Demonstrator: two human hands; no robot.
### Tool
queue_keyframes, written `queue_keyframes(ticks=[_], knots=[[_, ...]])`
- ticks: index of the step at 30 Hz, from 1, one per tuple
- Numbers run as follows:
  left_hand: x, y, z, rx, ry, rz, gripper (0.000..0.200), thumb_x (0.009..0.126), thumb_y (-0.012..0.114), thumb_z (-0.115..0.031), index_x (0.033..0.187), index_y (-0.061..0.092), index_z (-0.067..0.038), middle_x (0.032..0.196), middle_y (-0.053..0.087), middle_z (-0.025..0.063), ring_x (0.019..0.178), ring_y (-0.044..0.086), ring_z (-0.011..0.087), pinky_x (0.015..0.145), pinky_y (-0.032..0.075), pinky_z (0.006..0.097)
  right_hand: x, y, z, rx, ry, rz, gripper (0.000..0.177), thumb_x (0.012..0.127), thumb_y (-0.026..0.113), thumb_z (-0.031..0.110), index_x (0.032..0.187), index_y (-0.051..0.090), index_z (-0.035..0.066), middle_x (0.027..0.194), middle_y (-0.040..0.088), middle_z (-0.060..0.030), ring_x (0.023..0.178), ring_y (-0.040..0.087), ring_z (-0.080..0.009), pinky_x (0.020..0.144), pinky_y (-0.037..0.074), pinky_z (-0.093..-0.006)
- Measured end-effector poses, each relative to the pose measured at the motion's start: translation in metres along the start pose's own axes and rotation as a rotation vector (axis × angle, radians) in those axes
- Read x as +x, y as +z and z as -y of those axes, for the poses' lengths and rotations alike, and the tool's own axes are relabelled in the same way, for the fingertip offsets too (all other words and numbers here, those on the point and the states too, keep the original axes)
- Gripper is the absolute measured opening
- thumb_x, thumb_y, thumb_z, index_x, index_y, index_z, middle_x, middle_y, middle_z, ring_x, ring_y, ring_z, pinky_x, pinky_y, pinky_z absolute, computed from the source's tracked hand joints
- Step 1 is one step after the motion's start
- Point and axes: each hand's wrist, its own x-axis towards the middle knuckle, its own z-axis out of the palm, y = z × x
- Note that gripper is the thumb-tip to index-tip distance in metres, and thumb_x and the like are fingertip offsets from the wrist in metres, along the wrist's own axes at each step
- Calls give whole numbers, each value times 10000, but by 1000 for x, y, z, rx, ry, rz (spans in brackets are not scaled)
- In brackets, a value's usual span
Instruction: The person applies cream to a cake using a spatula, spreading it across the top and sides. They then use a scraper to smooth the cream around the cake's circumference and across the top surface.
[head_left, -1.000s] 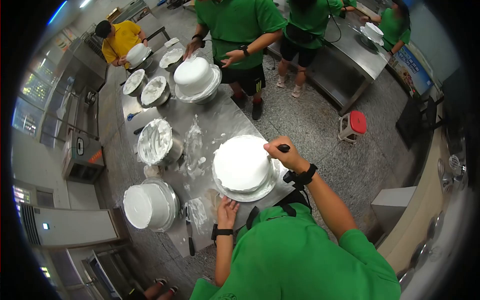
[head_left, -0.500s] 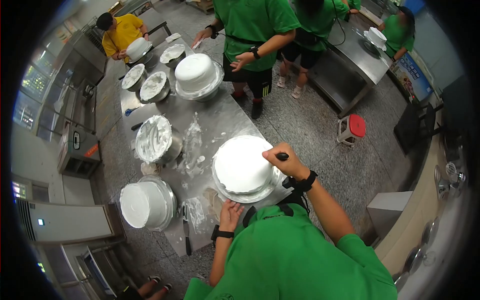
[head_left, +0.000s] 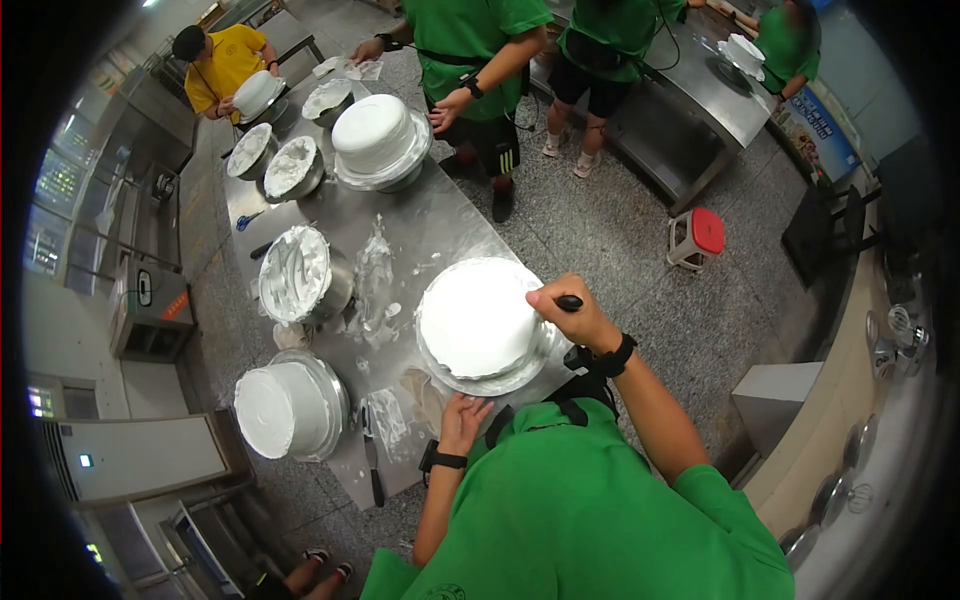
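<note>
White, round, cream-coated cake (head_left: 475, 315) near edge of grey steel table (head_left: 440, 222). Right hand (head_left: 580, 315) closed around black-handled tool (head_left: 569, 303); left hand (head_left: 463, 424), fingers loosely extended beside silvery round plate (head_left: 482, 387), contact unclear. Risk: wrist tilt could gouge cake.

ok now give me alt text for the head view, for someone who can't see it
A person's right hand holds a black-handled tool at the edge of a white, cream-covered cake, the left hand open near its base. Left of it on the metal table are a bowl of cream, another cake and a spatula; other people are beyond.
</note>
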Motion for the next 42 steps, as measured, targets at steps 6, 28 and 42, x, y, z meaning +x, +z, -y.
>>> queue_keyframes(ticks=[6, 28, 42], knots=[[-4, 6, -1, 8, -1, -24, 322, 857, 484, 11, 1175, 443, -16, 1123, 514, 94, 1160, 533, 313, 1044, 454, 518, 0, -1, 6, -14, 10, 8, 491, 950, 587, 199, 562, 329, 45, 530, 244, 19, 495, 243, -79, 452, 220, -318], [-3, -1, 3, 12, -120, 8, 253, 861, 467, -8, 1113, 473, -17, 965, 549, 89, 1167, 566, 377, 990, 502, 494, -3, -4, -5, 50, -32, -84, 494, 958, 583, 183, 555, 335, 42, 515, 264, 17, 477, 249, -81, 448, 219, -318], [17, -16, -21, 202, 214, -186, 242, 1021, 500, -242, 1178, 553, -67, 1015, 647, 32, 839, 650, 165, 749, 582, 351, -6, -3, -5, 93, -35, -82, 498, 960, 576, 187, 549, 334, 46, 504, 286, 17, 468, 260, -86, 446, 228, -321]])
